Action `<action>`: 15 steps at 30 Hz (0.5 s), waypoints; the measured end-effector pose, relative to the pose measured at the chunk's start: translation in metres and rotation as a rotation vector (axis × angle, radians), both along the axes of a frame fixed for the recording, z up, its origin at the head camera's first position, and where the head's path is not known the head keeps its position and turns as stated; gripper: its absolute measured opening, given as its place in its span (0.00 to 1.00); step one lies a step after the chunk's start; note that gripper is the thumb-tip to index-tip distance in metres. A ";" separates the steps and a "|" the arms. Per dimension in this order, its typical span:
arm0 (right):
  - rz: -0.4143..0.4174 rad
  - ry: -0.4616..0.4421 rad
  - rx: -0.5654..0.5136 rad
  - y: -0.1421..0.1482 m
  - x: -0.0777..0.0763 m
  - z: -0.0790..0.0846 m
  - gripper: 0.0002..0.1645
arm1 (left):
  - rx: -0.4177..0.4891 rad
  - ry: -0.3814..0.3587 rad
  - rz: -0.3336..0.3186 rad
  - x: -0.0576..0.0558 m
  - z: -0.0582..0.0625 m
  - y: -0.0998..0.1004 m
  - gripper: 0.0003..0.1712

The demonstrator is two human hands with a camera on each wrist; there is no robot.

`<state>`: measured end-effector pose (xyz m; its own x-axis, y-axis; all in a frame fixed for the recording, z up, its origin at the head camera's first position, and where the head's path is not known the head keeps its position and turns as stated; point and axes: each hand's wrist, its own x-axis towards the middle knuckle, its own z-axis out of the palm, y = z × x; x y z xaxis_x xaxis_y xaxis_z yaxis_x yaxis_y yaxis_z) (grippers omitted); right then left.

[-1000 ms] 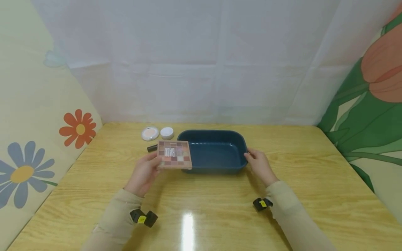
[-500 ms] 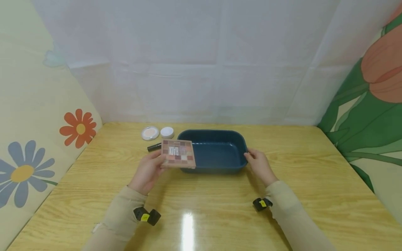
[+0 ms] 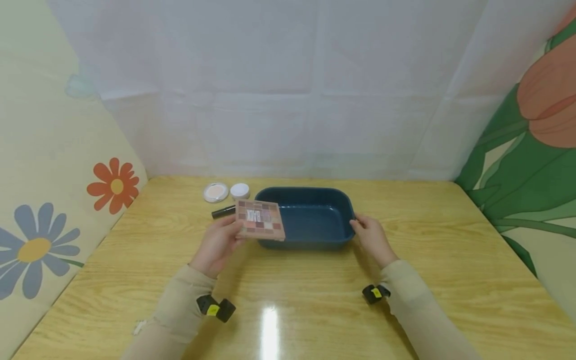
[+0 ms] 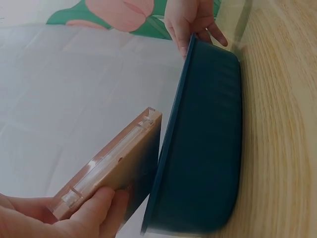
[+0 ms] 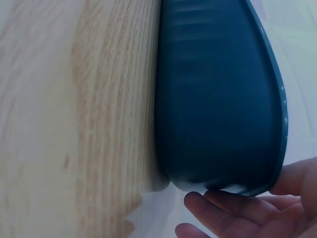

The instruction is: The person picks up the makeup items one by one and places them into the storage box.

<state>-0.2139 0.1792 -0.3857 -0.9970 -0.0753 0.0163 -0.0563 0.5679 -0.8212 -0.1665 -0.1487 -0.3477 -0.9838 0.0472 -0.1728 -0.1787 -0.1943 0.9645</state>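
Note:
My left hand (image 3: 219,246) pinches the near-left edge of an eyeshadow palette (image 3: 260,220), thumb on top and fingers beneath. Many small coloured squares and the word "BACK" show on the palette's face. It hangs tilted over the left rim of a dark blue rectangular basin (image 3: 315,244); the left wrist view has its clear-lidded edge (image 4: 109,158) close beside the basin rim. At the basin's right end my right hand (image 3: 372,237) grips the rim, thumb over the top. In the right wrist view its fingers (image 5: 230,210) lie against the outer wall.
Behind and left of the palette, a black tube (image 3: 223,212) lies on the wooden table (image 3: 306,300). Farther back are a round compact (image 3: 216,192) and a small white round jar (image 3: 240,191). A white cloth (image 3: 288,125) hangs behind the table, with flower-printed panels at both sides.
My left hand has carried the palette a little to the right, farther over the basin, uncovering more of the black tube. The right hand and the basin stay in place.

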 end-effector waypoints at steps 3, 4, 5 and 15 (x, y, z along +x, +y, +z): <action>0.003 0.001 -0.007 0.000 0.000 -0.001 0.25 | 0.007 0.000 -0.002 -0.001 0.000 0.002 0.26; 0.004 0.002 -0.008 0.000 0.001 -0.001 0.25 | 0.009 0.001 -0.002 -0.002 0.000 0.002 0.26; 0.005 0.001 -0.009 0.000 0.001 0.000 0.25 | 0.009 -0.002 0.000 -0.002 -0.001 0.003 0.26; -0.004 0.003 0.007 -0.001 0.002 0.001 0.25 | 0.013 0.004 -0.016 -0.006 0.002 0.011 0.26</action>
<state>-0.2123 0.1784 -0.3843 -0.9973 -0.0717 0.0185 -0.0565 0.5740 -0.8169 -0.1722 -0.1381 -0.3456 -0.9836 0.0652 -0.1683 -0.1782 -0.2042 0.9626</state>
